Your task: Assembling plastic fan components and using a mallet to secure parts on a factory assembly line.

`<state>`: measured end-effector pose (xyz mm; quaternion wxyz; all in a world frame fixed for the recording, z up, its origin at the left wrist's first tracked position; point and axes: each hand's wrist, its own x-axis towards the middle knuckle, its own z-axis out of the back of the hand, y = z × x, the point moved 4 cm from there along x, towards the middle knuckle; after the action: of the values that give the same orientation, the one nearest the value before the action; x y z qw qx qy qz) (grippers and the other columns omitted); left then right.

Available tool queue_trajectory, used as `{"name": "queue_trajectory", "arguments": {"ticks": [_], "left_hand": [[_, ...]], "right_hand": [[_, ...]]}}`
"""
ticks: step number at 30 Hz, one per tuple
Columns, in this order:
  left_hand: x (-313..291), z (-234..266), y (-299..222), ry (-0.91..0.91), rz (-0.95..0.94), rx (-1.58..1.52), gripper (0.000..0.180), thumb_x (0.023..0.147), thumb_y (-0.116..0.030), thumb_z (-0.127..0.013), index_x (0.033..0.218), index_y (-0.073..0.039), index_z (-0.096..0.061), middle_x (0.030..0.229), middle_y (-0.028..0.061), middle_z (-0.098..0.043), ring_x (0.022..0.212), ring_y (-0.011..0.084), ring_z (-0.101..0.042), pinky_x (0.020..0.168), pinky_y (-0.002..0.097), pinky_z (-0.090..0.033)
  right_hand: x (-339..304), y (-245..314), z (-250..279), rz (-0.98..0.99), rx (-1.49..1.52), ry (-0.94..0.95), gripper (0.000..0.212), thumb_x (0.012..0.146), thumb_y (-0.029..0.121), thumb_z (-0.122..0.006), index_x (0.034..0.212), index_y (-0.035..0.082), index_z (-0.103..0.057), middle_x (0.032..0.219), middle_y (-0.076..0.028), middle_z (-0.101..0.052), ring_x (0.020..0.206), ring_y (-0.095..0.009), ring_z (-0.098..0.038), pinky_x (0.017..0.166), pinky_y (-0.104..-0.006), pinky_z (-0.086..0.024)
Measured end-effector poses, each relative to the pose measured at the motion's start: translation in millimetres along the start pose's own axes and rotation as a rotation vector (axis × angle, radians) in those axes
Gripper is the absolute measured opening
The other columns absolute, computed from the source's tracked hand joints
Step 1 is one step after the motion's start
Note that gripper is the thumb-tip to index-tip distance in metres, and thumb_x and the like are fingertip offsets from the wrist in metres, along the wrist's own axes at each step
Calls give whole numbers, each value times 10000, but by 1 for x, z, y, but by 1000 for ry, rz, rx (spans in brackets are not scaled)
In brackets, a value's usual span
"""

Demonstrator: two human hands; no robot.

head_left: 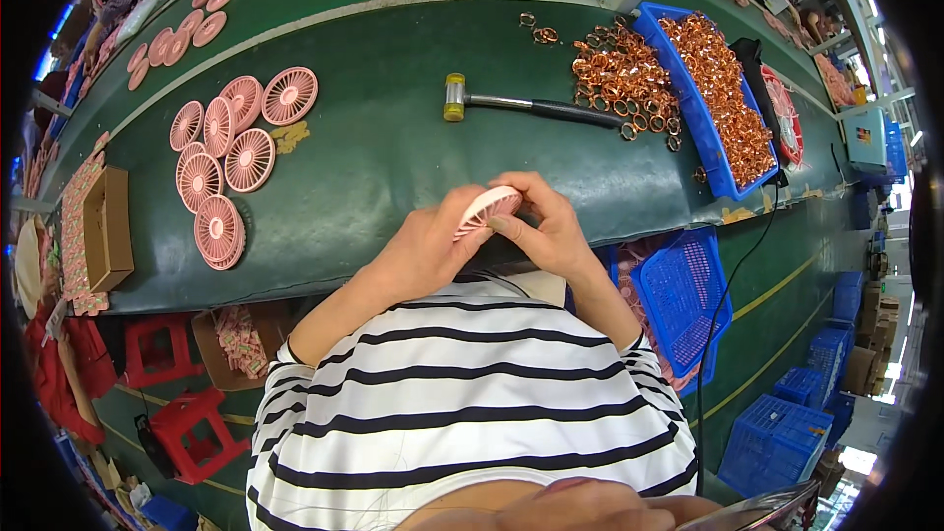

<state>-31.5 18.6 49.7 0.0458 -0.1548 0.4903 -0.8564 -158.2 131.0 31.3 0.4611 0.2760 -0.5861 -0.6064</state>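
Between my two hands, close to the table's near edge, a pink round fan grille [492,205] is held tilted, its ribs facing up and right. My left hand [421,248] wraps around its left side. The fingers and thumb of my right hand [547,228] pinch its right rim; whether they also hold a small part is hidden. Beyond the hands lies a mallet [536,105] with yellow faces and a black handle. Several similar pink grilles [250,159] rest in a loose group at the left.
Copper-coloured rings [619,69] are heaped at the right, against a blue tray [710,143] full of more rings. A cardboard box [106,231] stands at the table's left end. Below the edge are a blue basket [678,300] and red stools [197,433]. More grilles [177,44] lie across the rail.
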Motion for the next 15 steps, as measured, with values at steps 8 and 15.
{"name": "queue_trajectory", "arguments": {"ticks": [8, 15], "left_hand": [[10, -10, 14, -141, -160, 529, 506, 804, -70, -611, 1295, -172, -541, 1279, 119, -551, 1140, 303, -501, 982, 486, -371], [-7, 31, 25, -438, -182, 489, 466, 798, -202, -715, 1237, -115, -583, 1404, 184, -443, 1340, 388, -370, 1099, 516, -288]], "right_hand": [[2, -33, 131, -53, -1246, -670, 377, 854, 220, -678, 1167, 31, -587, 1056, -212, -585, 945, -370, -580, 815, -428, -483], [2, -44, 148, -138, -883, -510, 195, 879, 182, -668, 839, 0, -611, 785, -137, -589, 697, -287, -563, 654, -372, -463]]}}
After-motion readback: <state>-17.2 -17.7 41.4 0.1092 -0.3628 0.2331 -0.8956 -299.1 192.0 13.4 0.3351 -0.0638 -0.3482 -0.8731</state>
